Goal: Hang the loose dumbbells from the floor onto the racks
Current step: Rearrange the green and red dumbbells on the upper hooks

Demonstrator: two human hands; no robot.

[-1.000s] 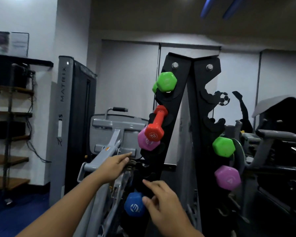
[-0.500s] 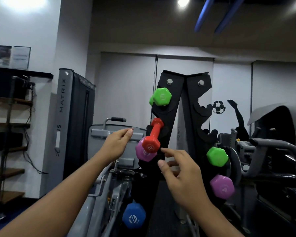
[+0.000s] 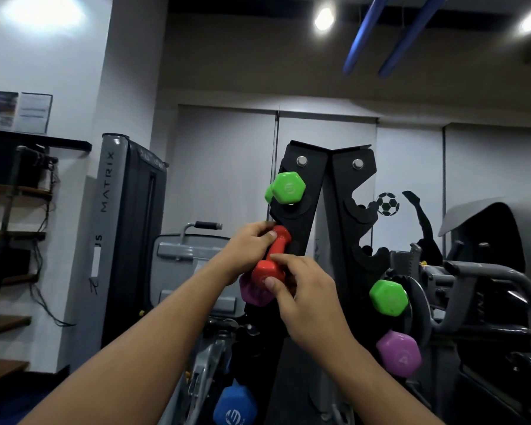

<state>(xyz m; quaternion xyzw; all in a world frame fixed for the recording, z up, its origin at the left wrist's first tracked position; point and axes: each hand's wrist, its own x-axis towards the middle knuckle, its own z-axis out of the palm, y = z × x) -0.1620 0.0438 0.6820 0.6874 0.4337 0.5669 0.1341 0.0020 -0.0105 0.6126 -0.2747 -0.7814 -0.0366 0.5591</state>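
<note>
Since half a second ago, both your hands have come together onto the red dumbbell, which then hung untouched on the rack. Your left hand now wraps the upper part of its handle, the fingers curled and closed on it near the top head. Your right hand has its thumb and fingers pinched on the lower red head.

The red dumbbell sits tilted on the left upright of the black rack, its upper head against the rack and its lower head toward you. Just behind the lower head there is a purple dumbbell, partly hidden by your hands. Above them, a green dumbbell hangs in the top slot of the same upright. Near the bottom of the view, a blue dumbbell is low on this side.

On the right upright, a second green dumbbell hangs, and under it a second purple dumbbell. The two upper hooks on this right side hold nothing.

To the left stands a grey gym machine with the word MATRIX on it.
</note>
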